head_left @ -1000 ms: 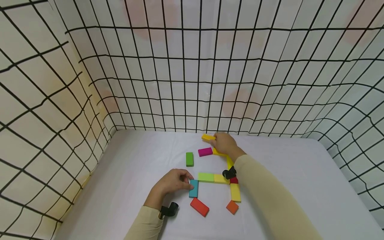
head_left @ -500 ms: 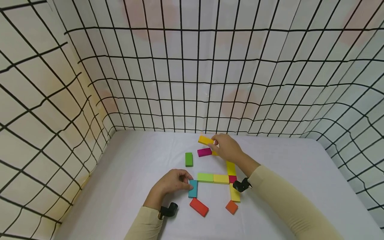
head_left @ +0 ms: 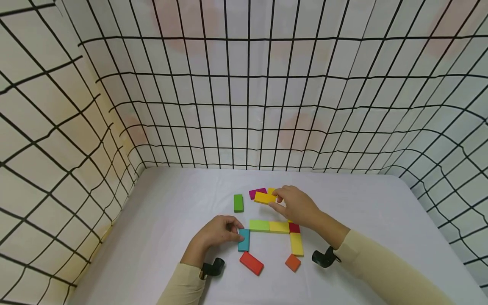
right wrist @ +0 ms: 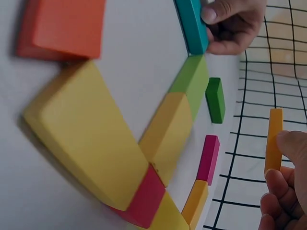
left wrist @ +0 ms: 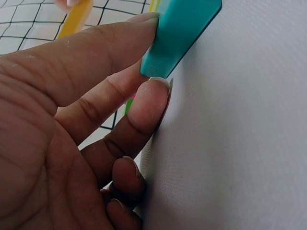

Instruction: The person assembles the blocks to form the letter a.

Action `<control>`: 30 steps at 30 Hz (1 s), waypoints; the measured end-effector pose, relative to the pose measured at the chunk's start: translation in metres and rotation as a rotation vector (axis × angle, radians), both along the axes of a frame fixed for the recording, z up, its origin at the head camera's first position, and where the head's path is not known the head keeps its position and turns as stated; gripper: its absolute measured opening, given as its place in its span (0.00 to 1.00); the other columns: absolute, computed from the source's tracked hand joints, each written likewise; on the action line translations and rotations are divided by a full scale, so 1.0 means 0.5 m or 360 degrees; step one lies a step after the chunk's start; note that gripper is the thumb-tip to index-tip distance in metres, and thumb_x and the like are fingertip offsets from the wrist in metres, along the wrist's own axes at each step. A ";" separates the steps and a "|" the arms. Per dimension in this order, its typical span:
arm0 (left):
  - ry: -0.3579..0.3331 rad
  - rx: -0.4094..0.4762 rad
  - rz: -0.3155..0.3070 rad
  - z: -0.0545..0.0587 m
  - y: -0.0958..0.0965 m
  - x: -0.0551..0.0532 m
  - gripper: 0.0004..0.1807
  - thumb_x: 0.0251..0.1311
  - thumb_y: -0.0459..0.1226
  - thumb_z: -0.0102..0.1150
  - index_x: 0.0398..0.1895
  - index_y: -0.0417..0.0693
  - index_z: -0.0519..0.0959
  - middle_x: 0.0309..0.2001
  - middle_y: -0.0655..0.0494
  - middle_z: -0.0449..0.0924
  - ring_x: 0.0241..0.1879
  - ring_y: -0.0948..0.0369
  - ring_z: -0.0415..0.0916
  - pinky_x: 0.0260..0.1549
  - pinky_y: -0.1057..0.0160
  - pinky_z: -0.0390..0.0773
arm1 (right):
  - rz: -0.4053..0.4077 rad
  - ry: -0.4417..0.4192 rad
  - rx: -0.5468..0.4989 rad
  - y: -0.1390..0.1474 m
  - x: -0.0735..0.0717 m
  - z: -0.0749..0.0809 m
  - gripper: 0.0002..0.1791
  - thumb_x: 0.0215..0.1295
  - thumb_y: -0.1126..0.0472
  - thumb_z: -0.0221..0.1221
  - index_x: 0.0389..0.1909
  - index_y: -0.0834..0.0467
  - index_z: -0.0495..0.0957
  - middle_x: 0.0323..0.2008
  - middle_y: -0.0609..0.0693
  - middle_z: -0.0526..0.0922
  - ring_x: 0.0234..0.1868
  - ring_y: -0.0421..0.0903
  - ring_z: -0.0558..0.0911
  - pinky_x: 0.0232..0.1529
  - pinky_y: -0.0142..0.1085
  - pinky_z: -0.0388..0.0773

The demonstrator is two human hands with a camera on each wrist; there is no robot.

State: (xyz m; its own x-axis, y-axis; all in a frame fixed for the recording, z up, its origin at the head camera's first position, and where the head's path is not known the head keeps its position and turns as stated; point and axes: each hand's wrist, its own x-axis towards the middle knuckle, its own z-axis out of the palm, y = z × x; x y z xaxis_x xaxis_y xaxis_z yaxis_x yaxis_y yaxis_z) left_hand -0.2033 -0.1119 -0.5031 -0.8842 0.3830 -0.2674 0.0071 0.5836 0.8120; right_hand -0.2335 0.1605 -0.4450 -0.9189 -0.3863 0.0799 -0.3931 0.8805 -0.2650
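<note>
My left hand point(head_left: 217, 231) pinches the near-left teal block point(head_left: 244, 240) with thumb and fingertips while the block lies on the white tabletop. My right hand point(head_left: 299, 205) holds a yellow-orange block point(head_left: 263, 198) by one end, raised above the table. From the head, that block overlaps a magenta block point(head_left: 253, 194) and another yellow-orange one point(head_left: 271, 190). A row of lime green point(head_left: 259, 225) and yellow point(head_left: 279, 227) blocks runs from the teal block to a small dark red block point(head_left: 294, 228). In the right wrist view, the held block point(right wrist: 274, 139) shows against the mesh.
Nearer me lie a red block point(head_left: 251, 263), a yellow block point(head_left: 297, 244) and an orange square block point(head_left: 293, 263). A green block point(head_left: 238, 203) stands apart, beyond the row. Black wire mesh point(head_left: 248, 101) over white cloth encloses the back and sides.
My right hand has drawn the yellow-orange block back toward me from the table's far edge, uncovering the near part of the row. The left hand stays at the teal block.
</note>
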 end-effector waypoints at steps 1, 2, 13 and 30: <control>-0.0003 0.0000 0.0002 -0.001 0.000 0.000 0.13 0.53 0.41 0.77 0.41 0.53 0.86 0.30 0.58 0.76 0.34 0.59 0.71 0.32 0.62 0.69 | -0.0001 -0.0015 -0.0004 0.002 0.007 0.000 0.20 0.64 0.47 0.69 0.50 0.55 0.83 0.32 0.43 0.80 0.37 0.41 0.75 0.39 0.32 0.80; 0.0001 0.0000 -0.0001 -0.001 0.001 0.000 0.13 0.53 0.41 0.77 0.41 0.52 0.86 0.30 0.58 0.77 0.34 0.59 0.71 0.31 0.62 0.69 | 0.0005 -0.0023 -0.0011 0.004 0.014 0.001 0.20 0.63 0.47 0.69 0.49 0.55 0.83 0.32 0.42 0.80 0.38 0.42 0.75 0.40 0.32 0.80; -0.0011 -0.0008 -0.0001 -0.005 -0.002 0.002 0.12 0.54 0.41 0.77 0.40 0.54 0.85 0.30 0.58 0.76 0.35 0.58 0.71 0.32 0.61 0.69 | 0.0090 -0.0087 -0.0128 0.028 0.098 -0.021 0.17 0.61 0.49 0.71 0.47 0.52 0.84 0.29 0.38 0.74 0.36 0.39 0.72 0.33 0.27 0.73; -0.0012 -0.0005 0.0002 0.000 0.000 0.003 0.12 0.54 0.41 0.77 0.41 0.54 0.86 0.30 0.58 0.76 0.35 0.58 0.71 0.33 0.62 0.70 | 0.0463 -0.0216 -0.0270 0.080 0.208 -0.094 0.13 0.62 0.38 0.67 0.40 0.40 0.86 0.31 0.33 0.72 0.39 0.31 0.68 0.36 0.24 0.71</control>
